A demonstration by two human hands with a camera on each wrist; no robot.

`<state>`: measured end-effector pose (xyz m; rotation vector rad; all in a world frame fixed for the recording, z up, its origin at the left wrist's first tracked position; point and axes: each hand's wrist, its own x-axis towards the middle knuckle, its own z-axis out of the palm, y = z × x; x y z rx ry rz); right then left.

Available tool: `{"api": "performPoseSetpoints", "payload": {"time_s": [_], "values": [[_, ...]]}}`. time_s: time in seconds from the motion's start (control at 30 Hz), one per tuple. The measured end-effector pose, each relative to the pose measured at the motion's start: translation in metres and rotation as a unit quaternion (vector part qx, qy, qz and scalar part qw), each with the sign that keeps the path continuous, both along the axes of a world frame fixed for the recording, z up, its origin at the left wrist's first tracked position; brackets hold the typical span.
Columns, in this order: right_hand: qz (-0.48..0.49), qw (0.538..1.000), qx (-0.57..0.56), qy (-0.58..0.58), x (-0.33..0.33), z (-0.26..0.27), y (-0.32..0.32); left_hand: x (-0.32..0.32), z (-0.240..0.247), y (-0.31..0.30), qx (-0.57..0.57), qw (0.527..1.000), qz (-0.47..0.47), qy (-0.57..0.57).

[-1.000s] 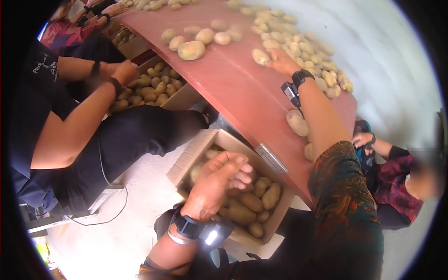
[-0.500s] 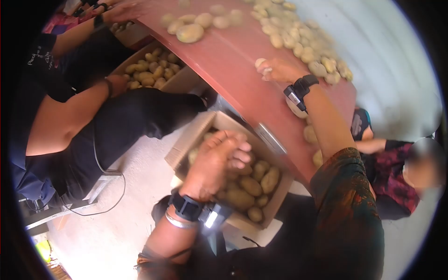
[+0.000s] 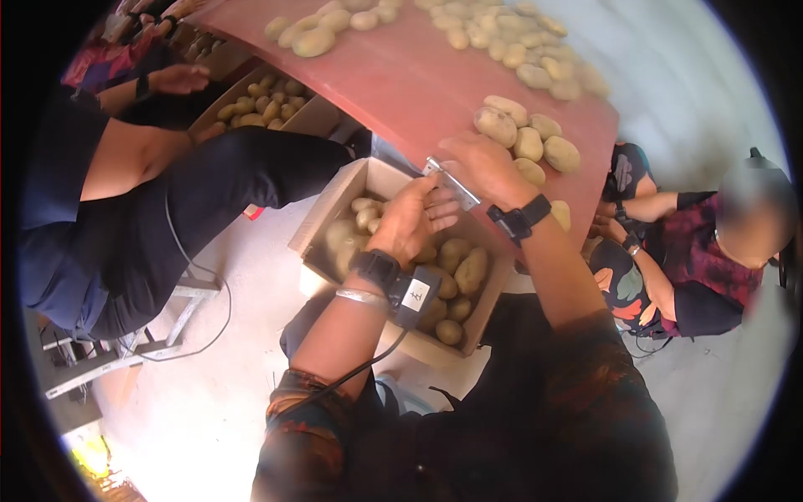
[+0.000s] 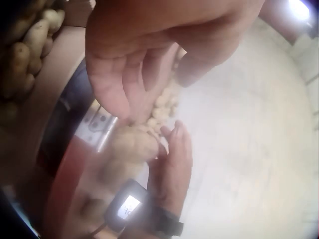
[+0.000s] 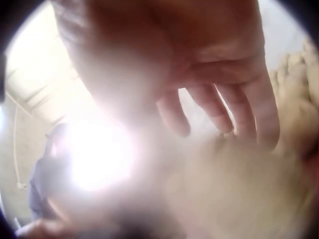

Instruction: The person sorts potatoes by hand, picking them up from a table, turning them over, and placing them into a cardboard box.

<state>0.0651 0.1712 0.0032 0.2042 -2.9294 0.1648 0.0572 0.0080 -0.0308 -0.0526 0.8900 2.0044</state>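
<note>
My left hand [image 3: 410,219] hovers over the near cardboard box [image 3: 336,197], by the metal hinge [image 3: 452,182] on the table's edge. Its fingers [image 4: 102,79] hang loosely bent with nothing between them in the left wrist view. Just beyond it, at the edge of the red table, is my right hand [image 3: 483,167], blurred in the head view. The right wrist view shows its fingers [image 5: 239,107] loosely extended, with gaps between them, above a blurred potato-coloured shape [image 5: 239,184]. Several potatoes [image 3: 527,144] lie on the table beside this hand.
Many potatoes [image 3: 510,42] are heaped along the far side of the red table [image 3: 401,92]. A smaller group [image 3: 314,42] lies at upper left. People sit at left and right; another box of potatoes [image 3: 263,102] stands beside the left person's leg [image 3: 259,163].
My right hand has come back from the far heap to the table's near edge, beside my left hand. The left hand has shifted toward the hinge. The head view has turned.
</note>
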Motion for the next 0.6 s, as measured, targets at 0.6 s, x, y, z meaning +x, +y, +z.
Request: {"api": "performPoseSetpoints", "payload": {"time_s": [0.6], "values": [[-0.110,0.795,-0.562,-0.201,0.097,0.024,-0.002,-0.002,0.011,0.007,0.004,0.994,-0.017,0.112]]}}
